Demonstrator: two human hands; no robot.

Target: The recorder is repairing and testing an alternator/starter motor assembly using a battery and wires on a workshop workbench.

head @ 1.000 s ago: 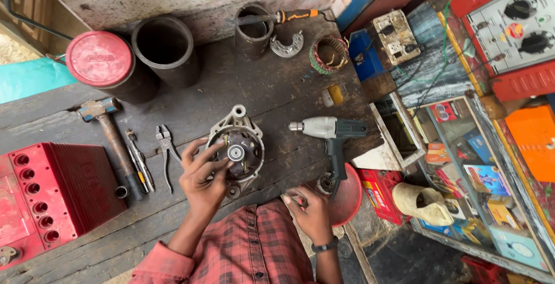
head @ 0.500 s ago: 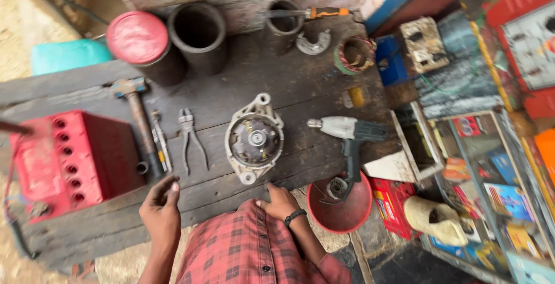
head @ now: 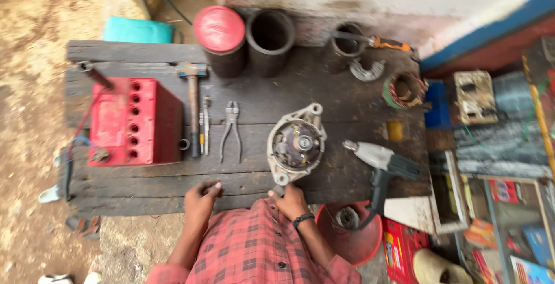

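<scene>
My left hand (head: 202, 198) rests on the near edge of the wooden bench (head: 144, 185), fingers curled down onto the plank and gripping nothing. My right hand (head: 289, 198) lies at the same edge, further right, fingers loosely bent; its fingertips sit at or just touching the lower lug of the alternator housing (head: 296, 143). I cannot tell whether something small is pinched there.

The housing lies flat on the bench, open face up, directly ahead of my right hand and up and to the right of my left. Its long axis, lug to lug, runs from the near lug by my right fingers away toward the far lug, tilted slightly right. The right hand is plainly the nearer one; the left is well apart from the casting.

Left of the housing: pliers (head: 232, 128), a hammer (head: 192, 102), then a red battery (head: 134, 121). Right of it: a grey power drill (head: 381, 165), nose pointing at the housing. A red bowl (head: 350, 235) sits below the bench edge.
</scene>
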